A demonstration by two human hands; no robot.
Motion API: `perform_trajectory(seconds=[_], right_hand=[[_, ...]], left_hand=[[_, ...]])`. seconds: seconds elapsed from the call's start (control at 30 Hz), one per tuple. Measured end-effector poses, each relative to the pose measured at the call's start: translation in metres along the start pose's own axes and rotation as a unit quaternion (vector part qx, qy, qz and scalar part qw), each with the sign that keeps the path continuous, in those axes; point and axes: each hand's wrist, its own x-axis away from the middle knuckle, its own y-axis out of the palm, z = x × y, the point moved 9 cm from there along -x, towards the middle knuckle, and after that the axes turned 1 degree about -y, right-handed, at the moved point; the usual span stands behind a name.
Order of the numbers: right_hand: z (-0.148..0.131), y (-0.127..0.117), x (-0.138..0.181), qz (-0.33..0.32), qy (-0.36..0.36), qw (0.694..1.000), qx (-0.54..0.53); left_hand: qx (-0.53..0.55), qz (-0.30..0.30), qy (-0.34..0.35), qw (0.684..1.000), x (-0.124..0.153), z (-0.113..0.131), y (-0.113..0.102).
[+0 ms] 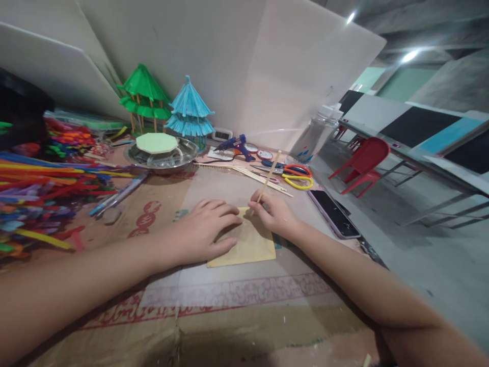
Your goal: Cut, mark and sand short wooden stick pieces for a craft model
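A yellow square sheet (252, 244) lies flat on the cardboard-covered table. My left hand (204, 229) rests palm down on its left part, fingers stretched and lying flat. My right hand (273, 211) is closed in a pinch round a thin wooden stick (268, 177), held like a pencil. The stick's lower tip touches the sheet's far edge and its upper end slants away to the right.
A phone (333, 211) lies right of my right hand near the table edge. Scissors (296, 176), a blue glue gun (233, 145), loose sticks (260, 178), a metal dish (162, 155) and two paper pagodas (189, 112) stand behind. Coloured pipe cleaners (34, 188) crowd the left.
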Motion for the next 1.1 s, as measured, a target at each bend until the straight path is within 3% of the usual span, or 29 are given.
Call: perform_trajectory(seconds=[0.67,1.1], right_hand=[[-0.0009,0.0023,-0.0005,-0.020,0.010,1.000,0.005],[0.0022,0.0001,-0.0027,0.001,0.010,1.000,0.017]], left_hand=[[0.004,0.009,0.006,1.000,0.0002,0.0000,-0.0003],[0.004,0.008,0.000,1.000,0.0000,0.0005,-0.0013]])
